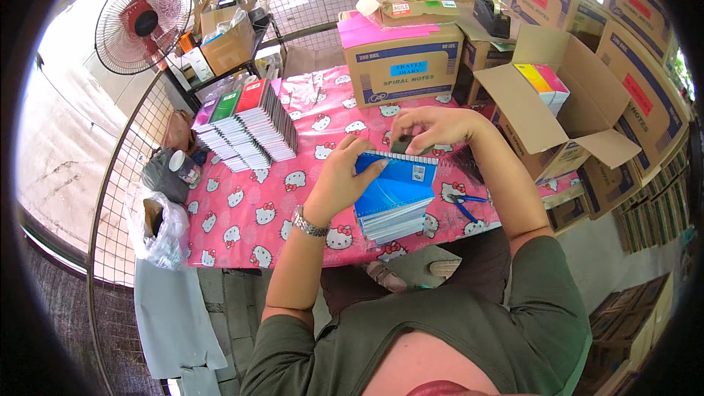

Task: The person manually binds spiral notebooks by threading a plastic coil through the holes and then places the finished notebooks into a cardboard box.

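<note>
A stack of blue-covered notebooks (396,205) stands in front of me at the near edge of the table. Along the far edge of the top notebook (400,177) runs a row of binding holes. My left hand (343,176) grips its left far corner, thumb on the cover. Curled closed at the far edge, my right hand (436,129) has its thumb and fingertips by the binding; what they pinch is too small to make out. Dark spiral wires (467,165) lie beside my right forearm. Blue-handled pliers (465,205) rest right of the stack.
Finished-looking spiral notebooks (253,121) are piled at the left on the pink patterned tablecloth (242,209). A closed carton (403,66) stands at the back, an open carton (528,128) at the right. A plastic bag (158,238) sits at the left edge, a fan (143,22) beyond.
</note>
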The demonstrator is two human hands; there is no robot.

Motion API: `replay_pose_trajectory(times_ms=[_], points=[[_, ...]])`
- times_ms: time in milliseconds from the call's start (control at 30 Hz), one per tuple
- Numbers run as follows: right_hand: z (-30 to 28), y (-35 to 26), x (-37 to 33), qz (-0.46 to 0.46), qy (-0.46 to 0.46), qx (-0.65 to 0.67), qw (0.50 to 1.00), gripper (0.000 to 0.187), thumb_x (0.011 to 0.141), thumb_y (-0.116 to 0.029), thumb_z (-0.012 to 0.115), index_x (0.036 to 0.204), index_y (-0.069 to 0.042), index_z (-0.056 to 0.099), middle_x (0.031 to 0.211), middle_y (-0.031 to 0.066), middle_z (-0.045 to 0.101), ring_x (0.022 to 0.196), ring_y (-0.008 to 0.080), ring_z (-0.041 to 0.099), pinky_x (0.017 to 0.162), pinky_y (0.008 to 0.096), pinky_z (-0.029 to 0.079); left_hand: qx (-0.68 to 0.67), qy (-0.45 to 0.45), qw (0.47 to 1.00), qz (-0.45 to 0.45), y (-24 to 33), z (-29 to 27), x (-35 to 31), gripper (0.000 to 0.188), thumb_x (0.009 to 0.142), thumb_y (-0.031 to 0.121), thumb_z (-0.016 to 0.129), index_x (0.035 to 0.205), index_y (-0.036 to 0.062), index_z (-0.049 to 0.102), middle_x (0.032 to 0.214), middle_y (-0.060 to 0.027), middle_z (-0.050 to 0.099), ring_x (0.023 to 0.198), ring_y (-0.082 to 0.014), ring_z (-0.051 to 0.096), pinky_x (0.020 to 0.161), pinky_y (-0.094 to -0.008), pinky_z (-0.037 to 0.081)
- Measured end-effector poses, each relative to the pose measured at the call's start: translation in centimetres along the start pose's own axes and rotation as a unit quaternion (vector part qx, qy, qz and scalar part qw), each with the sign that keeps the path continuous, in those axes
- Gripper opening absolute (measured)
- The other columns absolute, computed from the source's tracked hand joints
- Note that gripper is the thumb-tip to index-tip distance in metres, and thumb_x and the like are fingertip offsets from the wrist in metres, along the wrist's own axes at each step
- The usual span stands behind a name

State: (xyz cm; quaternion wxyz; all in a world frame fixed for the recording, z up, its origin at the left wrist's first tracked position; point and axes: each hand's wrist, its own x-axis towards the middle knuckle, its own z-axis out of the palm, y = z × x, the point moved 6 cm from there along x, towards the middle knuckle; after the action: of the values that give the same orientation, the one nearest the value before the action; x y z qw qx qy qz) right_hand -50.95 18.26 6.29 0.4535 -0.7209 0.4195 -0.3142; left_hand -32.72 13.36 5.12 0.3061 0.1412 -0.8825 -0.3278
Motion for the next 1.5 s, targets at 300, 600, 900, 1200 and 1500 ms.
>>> replay_pose_trajectory(times_ms=[300,600,900,1200,1500], points=[[1.0,-2.6,0.2,-0.143,-0.037,0.266,0.953,0.048,0.082,-0.041,0.071,0.109,-0.002,0.068,0.111,0.0072,0.059,0.102,0.0218,0.058,0.095,0.0338,0.043,-0.008,0.014,0.998,0.059,-0.7,0.3,0.7,0.032,0.085,0.013,0.078,0.107,0.0024,0.058,0.090,-0.0040,0.057,0.059,-0.0059,0.045,0.052,-0.0237,0.039],[-2.3,27.2,-4.6,0.272,0.325,-0.280,0.862,0.054,0.081,-0.037,0.078,0.121,-0.003,0.064,0.110,0.0179,0.070,0.101,0.0300,0.067,0.090,0.0433,0.051,-0.114,0.061,0.990,-0.065,-1.5,0.9,0.6,0.021,0.092,0.010,0.071,0.107,0.0003,0.059,0.077,0.0002,0.055,0.058,-0.0048,0.051,0.051,-0.0212,0.043],[12.1,25.6,-19.1,0.414,0.448,-0.402,0.683,0.049,0.082,-0.032,0.076,0.116,0.000,0.060,0.119,0.0198,0.057,0.117,0.0413,0.051,0.102,0.0504,0.041,-0.043,0.210,0.976,-0.044,-0.8,-0.9,-3.7,0.019,0.097,0.012,0.065,0.106,-0.0037,0.064,0.083,-0.0071,0.063,0.060,-0.0092,0.060,0.048,-0.0240,0.051],[11.0,23.4,-21.5,0.009,0.661,0.373,0.651,0.022,0.094,-0.028,0.063,0.105,-0.009,0.061,0.126,0.0075,0.061,0.112,0.0184,0.059,0.099,0.0374,0.042,-0.069,0.191,0.977,-0.057,-1.5,0.1,-2.3,0.021,0.095,0.013,0.068,0.111,-0.0013,0.065,0.084,-0.0066,0.064,0.060,-0.0085,0.059,0.046,-0.0236,0.052],[12.9,-3.7,-6.3,-0.070,0.444,-0.303,0.841,0.067,0.075,-0.024,0.078,0.134,-0.003,0.055,0.125,0.0192,0.062,0.102,0.0322,0.064,0.091,0.0403,0.052,-0.138,0.173,0.969,-0.108,-2.5,0.2,-3.2,0.020,0.091,0.008,0.071,0.108,-0.0012,0.068,0.087,-0.0072,0.063,0.073,-0.0107,0.064,0.053,-0.0256,0.058]])
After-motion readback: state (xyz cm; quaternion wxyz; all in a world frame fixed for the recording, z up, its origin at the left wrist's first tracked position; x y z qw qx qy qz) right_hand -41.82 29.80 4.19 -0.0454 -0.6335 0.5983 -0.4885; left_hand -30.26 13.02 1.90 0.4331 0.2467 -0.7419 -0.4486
